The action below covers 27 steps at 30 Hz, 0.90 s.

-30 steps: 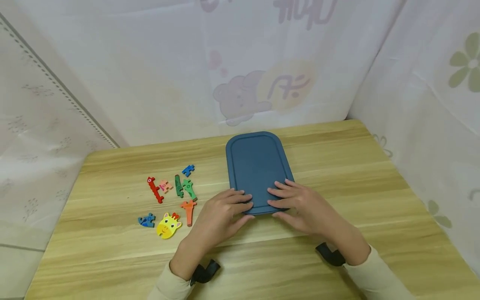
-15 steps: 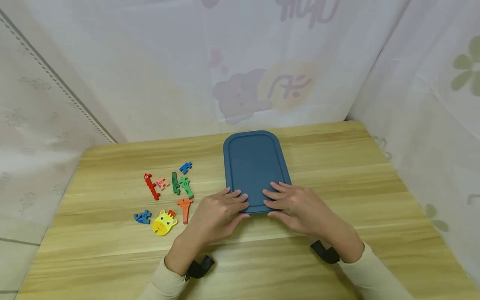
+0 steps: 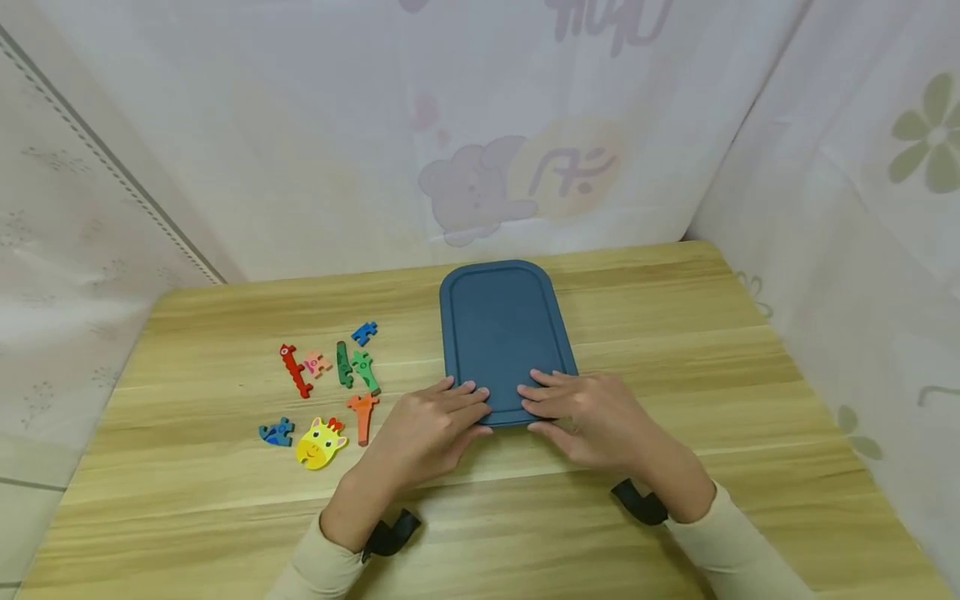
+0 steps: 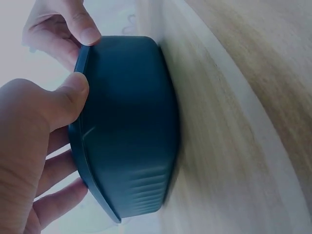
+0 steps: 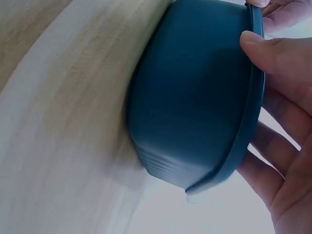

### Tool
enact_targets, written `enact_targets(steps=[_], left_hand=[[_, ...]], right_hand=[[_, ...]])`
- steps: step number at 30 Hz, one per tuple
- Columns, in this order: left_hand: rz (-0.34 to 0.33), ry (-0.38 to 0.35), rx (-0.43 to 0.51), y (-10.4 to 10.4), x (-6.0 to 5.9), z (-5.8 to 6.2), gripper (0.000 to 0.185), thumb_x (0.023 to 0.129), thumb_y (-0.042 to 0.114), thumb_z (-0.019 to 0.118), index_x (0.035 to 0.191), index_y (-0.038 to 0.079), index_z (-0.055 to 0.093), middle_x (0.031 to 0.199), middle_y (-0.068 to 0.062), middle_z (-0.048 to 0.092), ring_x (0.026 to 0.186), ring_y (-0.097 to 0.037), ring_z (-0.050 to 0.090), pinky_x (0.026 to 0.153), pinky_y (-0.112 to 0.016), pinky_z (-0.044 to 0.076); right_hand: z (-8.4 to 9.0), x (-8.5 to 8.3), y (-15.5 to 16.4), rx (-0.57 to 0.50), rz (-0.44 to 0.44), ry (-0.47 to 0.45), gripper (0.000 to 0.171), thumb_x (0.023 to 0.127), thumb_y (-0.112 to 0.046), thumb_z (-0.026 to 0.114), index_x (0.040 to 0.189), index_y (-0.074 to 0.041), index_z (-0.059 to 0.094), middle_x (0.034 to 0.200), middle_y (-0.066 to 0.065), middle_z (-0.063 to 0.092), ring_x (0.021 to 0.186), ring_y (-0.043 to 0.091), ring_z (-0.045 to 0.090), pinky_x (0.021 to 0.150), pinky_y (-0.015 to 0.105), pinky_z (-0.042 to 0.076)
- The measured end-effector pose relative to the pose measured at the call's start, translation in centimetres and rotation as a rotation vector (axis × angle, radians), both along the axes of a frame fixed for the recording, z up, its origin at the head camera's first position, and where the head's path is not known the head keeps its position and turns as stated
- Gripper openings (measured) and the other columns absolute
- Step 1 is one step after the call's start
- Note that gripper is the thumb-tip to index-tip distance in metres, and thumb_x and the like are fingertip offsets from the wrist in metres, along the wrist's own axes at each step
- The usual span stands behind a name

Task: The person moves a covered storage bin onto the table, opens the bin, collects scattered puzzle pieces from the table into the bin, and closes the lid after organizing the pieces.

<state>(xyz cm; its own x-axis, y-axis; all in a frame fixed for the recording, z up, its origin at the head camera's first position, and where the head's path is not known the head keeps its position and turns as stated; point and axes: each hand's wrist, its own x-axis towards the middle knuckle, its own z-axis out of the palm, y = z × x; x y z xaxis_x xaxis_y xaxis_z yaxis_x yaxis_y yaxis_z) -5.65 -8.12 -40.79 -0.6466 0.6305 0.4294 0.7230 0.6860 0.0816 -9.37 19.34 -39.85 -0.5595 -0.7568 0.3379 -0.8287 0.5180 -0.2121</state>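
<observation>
A dark blue lidded box stands on the table, its lid (image 3: 498, 321) facing up with a raised border. My left hand (image 3: 423, 429) is at the near left corner, fingers lying on the lid and thumb at its front rim. At the near right corner, my right hand (image 3: 607, 421) holds the rim likewise. In the left wrist view, the left thumb presses the rim above the box's side wall (image 4: 131, 117), fingers on the lid's other face. The right wrist view has the right thumb at the rim over the wall (image 5: 190, 92). The box's inside is hidden.
Left of the box lie several loose puzzle pieces: a yellow giraffe head (image 3: 321, 443), a red piece (image 3: 296, 372), an orange piece (image 3: 363, 417), a green piece (image 3: 366, 372) and blue ones (image 3: 365, 333). The wooden table (image 3: 637, 333) meets a printed curtain (image 3: 322, 150) behind.
The head view has shifted a little, so everything sits slightly farther left in it. Both hands stay at the near corners of the lid, which remains on the box.
</observation>
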Motion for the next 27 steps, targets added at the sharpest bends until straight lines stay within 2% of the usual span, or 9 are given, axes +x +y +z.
enact_targets(steps=[7,9,11,13,14,16,22,27], left_hand=[[-0.018,0.017,0.002,-0.01,0.01,-0.04,0.024,0.096,0.032,0.079,0.112,0.015,0.083,0.121,-0.002,0.081,0.112,-0.018,0.079,0.103,-0.039,0.061],[-0.021,0.017,0.006,-0.01,-0.01,-0.07,0.024,0.096,0.032,0.079,0.111,0.015,0.083,0.121,-0.003,0.081,0.111,-0.018,0.079,0.103,-0.039,0.061],[-0.023,0.020,0.006,-0.04,-0.02,-0.07,0.024,0.096,0.032,0.079,0.111,0.015,0.083,0.121,-0.003,0.081,0.111,-0.017,0.079,0.103,-0.039,0.061],[-0.024,0.023,0.006,-0.11,0.01,-0.02,0.024,0.095,0.033,0.080,0.111,0.015,0.083,0.120,-0.002,0.081,0.110,-0.017,0.079,0.102,-0.039,0.061],[-0.023,0.025,0.005,-0.17,0.05,0.03,0.024,0.095,0.033,0.080,0.111,0.015,0.083,0.120,-0.002,0.081,0.110,-0.017,0.079,0.102,-0.039,0.061],[-0.021,0.028,0.000,-0.29,0.12,0.14,0.024,0.095,0.033,0.080,0.111,0.015,0.083,0.120,-0.002,0.081,0.109,-0.016,0.079,0.101,-0.039,0.062],[-0.016,0.004,0.001,-0.25,0.09,0.62,0.023,0.097,0.033,0.078,0.111,0.016,0.083,0.121,-0.001,0.081,0.111,-0.016,0.078,0.104,-0.038,0.060],[-0.013,-0.009,-0.011,-0.20,0.05,0.66,0.024,0.098,0.034,0.077,0.112,0.016,0.083,0.122,-0.001,0.081,0.113,-0.015,0.078,0.105,-0.037,0.059]], right_hand=[[0.44,-0.13,0.13,0.066,-0.009,-0.023,0.045,0.079,-0.024,0.094,0.122,-0.019,0.082,0.133,-0.001,0.076,0.124,0.022,0.073,0.086,0.039,0.066],[0.59,-0.13,0.14,0.095,-0.004,-0.037,0.047,0.079,-0.020,0.093,0.125,-0.018,0.080,0.136,0.001,0.075,0.125,0.023,0.073,0.073,0.029,0.065],[0.76,-0.12,0.05,0.106,-0.001,-0.056,0.046,0.080,-0.017,0.092,0.125,-0.018,0.080,0.137,0.001,0.074,0.124,0.023,0.073,0.057,0.018,0.055],[0.86,-0.12,-0.06,0.103,0.001,-0.079,0.045,0.081,-0.016,0.092,0.124,-0.017,0.080,0.137,0.002,0.074,0.123,0.022,0.074,0.046,0.012,0.037],[0.93,-0.11,-0.15,0.098,0.001,-0.091,0.044,0.081,-0.016,0.092,0.124,-0.017,0.080,0.136,0.002,0.074,0.123,0.022,0.074,0.043,0.011,0.029],[0.99,-0.09,-0.29,0.084,0.002,-0.110,0.043,0.081,-0.017,0.092,0.123,-0.017,0.081,0.136,0.002,0.074,0.122,0.022,0.074,0.043,0.010,0.024],[0.88,-0.09,-0.17,0.043,-0.020,-0.143,0.041,0.081,-0.020,0.092,0.120,-0.019,0.082,0.136,0.000,0.074,0.123,0.021,0.073,0.045,0.010,0.028],[0.94,-0.11,-0.02,0.046,-0.032,-0.130,0.039,0.081,-0.024,0.092,0.119,-0.022,0.083,0.135,-0.002,0.074,0.122,0.019,0.074,0.044,0.010,0.026]])
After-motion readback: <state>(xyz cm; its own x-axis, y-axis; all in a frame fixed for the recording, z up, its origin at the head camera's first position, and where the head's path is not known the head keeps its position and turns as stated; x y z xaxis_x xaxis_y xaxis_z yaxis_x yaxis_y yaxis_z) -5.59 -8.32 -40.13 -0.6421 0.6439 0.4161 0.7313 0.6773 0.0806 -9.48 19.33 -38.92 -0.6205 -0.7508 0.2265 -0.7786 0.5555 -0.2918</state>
